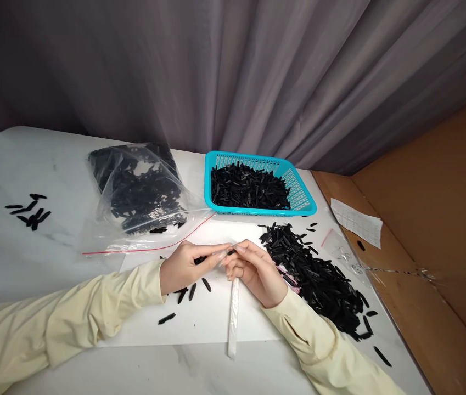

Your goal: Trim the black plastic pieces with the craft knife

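1. Two hands meet at the centre of the frame, and a dark sliver point(231, 251) sits right between their fingertips; left hand point(187, 263) and right hand point(263, 274) both look closed on it, though fingers hide most of it.
2. Light pressure looks best here; the sliver seems thin and could snap, so matched thumbs and small, even movements should serve well.
3. One white strip point(234, 321) hangs below the right hand's curled fingers, down towards the lower centre; whether they grip it, I cannot tell; better to leave it slack, free of any tug.
4. Up at upper centre, the turquoise basket point(261, 210) carries a broad bed of black pieces point(249, 186); its perforated wall shows bare at the right end.
5. Left of that, a clear bag point(101, 233) lies slumped, more black pieces inside; a red line edges its near side.
6. Over at centre right, a loose heap point(319, 280) spreads, uncontained, just beside the right hand.
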A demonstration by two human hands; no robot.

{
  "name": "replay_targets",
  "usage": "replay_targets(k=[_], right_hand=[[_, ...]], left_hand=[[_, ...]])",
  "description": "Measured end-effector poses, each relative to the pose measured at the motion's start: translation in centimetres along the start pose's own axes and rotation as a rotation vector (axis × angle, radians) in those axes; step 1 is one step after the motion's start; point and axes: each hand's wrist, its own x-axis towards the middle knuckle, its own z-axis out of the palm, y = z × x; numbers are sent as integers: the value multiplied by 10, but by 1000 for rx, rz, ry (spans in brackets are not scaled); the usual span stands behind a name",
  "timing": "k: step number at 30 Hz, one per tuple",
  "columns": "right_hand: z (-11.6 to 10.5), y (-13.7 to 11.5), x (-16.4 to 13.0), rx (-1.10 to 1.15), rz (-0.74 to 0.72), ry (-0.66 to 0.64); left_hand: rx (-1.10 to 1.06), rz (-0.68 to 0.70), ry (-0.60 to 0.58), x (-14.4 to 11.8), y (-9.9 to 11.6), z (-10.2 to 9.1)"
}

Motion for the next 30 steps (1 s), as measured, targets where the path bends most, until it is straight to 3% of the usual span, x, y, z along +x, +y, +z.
replay_targets(k=[14,30], right_hand=[[-4,5,2,-60,-104,105],[-5,4,-3,-41,-80,-24]], left_hand=[[-15,24,39,0,3,-2],[-49,75,56,1,7,-2]])
